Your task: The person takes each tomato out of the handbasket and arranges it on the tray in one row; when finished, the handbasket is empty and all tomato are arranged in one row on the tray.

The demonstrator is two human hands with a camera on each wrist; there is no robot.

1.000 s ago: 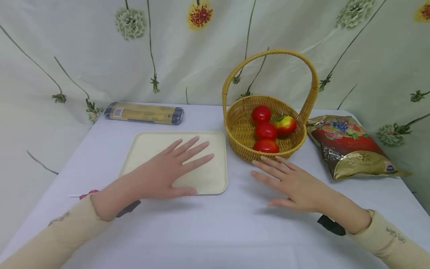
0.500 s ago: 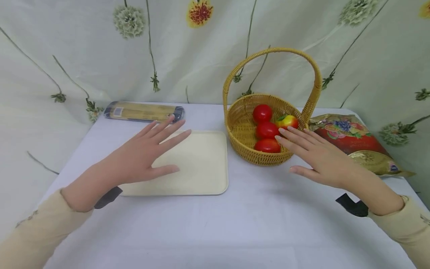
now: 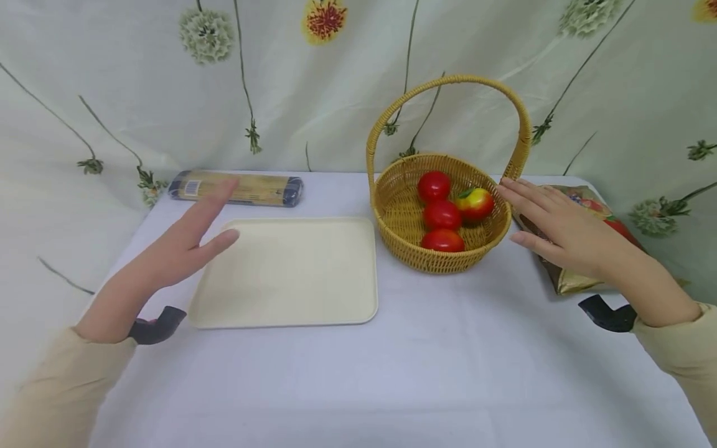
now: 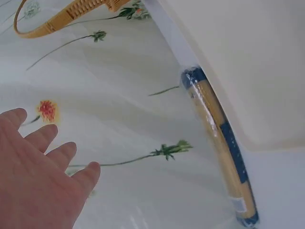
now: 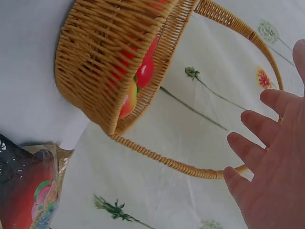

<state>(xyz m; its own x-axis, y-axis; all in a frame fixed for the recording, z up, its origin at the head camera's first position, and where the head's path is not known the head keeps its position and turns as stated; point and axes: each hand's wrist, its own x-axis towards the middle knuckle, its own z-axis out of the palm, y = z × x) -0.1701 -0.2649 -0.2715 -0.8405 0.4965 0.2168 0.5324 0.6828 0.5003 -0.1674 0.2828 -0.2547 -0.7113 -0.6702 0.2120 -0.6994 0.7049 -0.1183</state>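
My left hand hovers with straight fingers over the left side of a cream rectangular tray, holding nothing. Behind the tray lies a long tan pack with dark blue ends in clear plastic, its contents unclear. My right hand, fingers extended, is raised at the right of a wicker basket with a tall handle. Whether it touches the basket's rim I cannot tell. In the basket sit several red fruits and a red-yellow one. A shiny fruit-printed bag is partly hidden behind my right hand.
A white cloth covers the table. Behind it hangs a pale flower-printed curtain. The basket's handle arches high above its bowl. Black straps are on both wrists.
Both hands have moved apart and upward: the left to the left, baring most of the tray, the right to the right, over the bag. The objects have stayed in place.
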